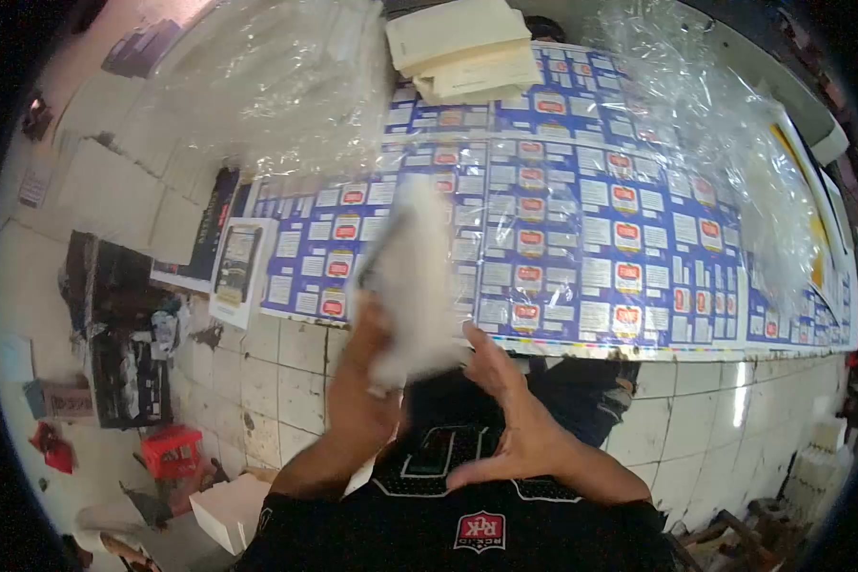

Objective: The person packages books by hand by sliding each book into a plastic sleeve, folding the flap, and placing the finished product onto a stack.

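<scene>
A white book-like block (pixel 418 286), smeared by motion, stands tilted over the front of the table; a dark strip runs along its left side. My left hand (pixel 364 367) is closed around its lower left part. To the right of the block, my right hand (pixel 505 386) is open, with thumb and fingers spread and nothing in it. Beneath both lies a table covered with blue printed sheets (pixel 582 238) bearing red and white labels. At the table's left front corner rests a white booklet with a dark picture (pixel 240 265).
Clear plastic wrap (pixel 267 86) heaps over the back left, and more plastic film (pixel 734 162) lies at right. Cream paper bundles (pixel 462 48) sit at the back. White stacks (pixel 114 195) stand at left. A red crate (pixel 172 453) and a white box (pixel 227 510) are on the floor.
</scene>
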Motion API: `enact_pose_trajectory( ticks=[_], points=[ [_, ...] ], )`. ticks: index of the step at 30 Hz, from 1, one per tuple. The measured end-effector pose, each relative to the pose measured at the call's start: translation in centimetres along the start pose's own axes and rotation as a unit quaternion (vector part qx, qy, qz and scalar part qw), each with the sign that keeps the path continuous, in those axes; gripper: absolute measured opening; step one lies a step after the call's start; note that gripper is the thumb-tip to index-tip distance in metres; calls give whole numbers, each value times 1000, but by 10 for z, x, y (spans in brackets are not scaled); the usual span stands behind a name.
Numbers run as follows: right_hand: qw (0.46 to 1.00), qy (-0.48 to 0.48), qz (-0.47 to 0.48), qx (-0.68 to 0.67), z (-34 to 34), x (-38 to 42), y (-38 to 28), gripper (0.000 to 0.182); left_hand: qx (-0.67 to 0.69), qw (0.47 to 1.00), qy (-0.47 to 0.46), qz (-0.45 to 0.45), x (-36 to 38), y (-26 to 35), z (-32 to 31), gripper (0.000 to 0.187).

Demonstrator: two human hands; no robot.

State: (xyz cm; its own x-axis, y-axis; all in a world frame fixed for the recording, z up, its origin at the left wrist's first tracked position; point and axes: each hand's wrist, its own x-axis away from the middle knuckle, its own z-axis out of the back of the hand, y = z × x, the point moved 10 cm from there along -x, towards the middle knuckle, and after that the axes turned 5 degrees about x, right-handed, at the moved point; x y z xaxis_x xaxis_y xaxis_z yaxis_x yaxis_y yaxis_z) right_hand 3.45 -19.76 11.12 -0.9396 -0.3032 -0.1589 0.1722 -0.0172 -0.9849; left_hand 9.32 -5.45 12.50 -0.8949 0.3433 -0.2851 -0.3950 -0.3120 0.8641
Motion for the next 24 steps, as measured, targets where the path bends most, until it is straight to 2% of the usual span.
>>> enact_pose_trajectory(
  ticks=[1, 2, 3, 4, 5, 6, 7, 8, 9, 10, 11, 12, 13, 14, 16, 18, 20, 21, 24],
  points=[
    [996, -68, 5, 59, -10, 4, -3, 104, -106, 978, -158, -91, 1, 35, -46, 64],
    [959, 3, 134, 250, -9, 22, -21, 129, -97, 959, -209, -167, 22, 46, -83, 67],
    [960, 38, 117, 250, 6, 28, -28, 129, -49, 949, -232, -206, 27, 73, -100, 65],
    [986, 12, -75, 149, -6, 74, 65, 97, -11, 941, -275, -198, 26, 89, -119, 65],
    [958, 261, -122, -8, 39, 96, 66, 76, -51, 895, -371, -242, 36, 92, -139, 64],
    [844, 488, -153, -163, 69, 136, 70, 56, -14, 879, -392, -272, 39, 100, -142, 61],
    [819, 549, -83, -147, 97, 144, 48, 52, 23, 860, -412, -301, 42, 107, -144, 58],
    [797, 588, -31, -135, 116, 157, 39, 51, -21, 877, -329, -348, 31, 105, -133, 56],
    [780, 609, -54, -132, 129, 179, 47, 50, -65, 886, -243, -390, 21, 99, -123, 54],
    [764, 620, -101, -147, 139, 197, 58, 54, -90, 940, -236, -228, -8, 62, -128, 49],
    [747, 628, -148, -161, 145, 213, 69, 58, -149, 971, -99, -156, -36, 59, -103, 48],
    [745, 630, -147, -161, 150, 225, 77, 58, -215, 967, -58, -120, -48, 44, -100, 38],
    [763, 599, -175, -166, 149, 229, 90, 57, -214, 967, -60, -122, -55, 32, -104, 38],
    [781, 566, -202, -170, 148, 229, 101, 57, -251, 955, -91, -131, -60, 20, -112, 30],
    [793, 551, -187, -179, 139, 214, 93, 58, -287, 940, -121, -140, -63, 12, -116, 23],
    [795, 543, -184, -197, 134, 209, 96, 59, -229, 957, -124, -126, -69, 10, -108, 16],
    [826, 468, -241, -198, 119, 198, 105, 62, -189, 964, -138, -128, -75, 9, -104, 17],
    [845, 436, -234, -204, 112, 180, 94, 62, -149, 969, -146, -128, -77, 10, -103, 18],
    [876, 349, -223, -249, 88, 140, 88, 62, -186, 968, -130, -105, -77, 8, -94, 17]
  ],
)
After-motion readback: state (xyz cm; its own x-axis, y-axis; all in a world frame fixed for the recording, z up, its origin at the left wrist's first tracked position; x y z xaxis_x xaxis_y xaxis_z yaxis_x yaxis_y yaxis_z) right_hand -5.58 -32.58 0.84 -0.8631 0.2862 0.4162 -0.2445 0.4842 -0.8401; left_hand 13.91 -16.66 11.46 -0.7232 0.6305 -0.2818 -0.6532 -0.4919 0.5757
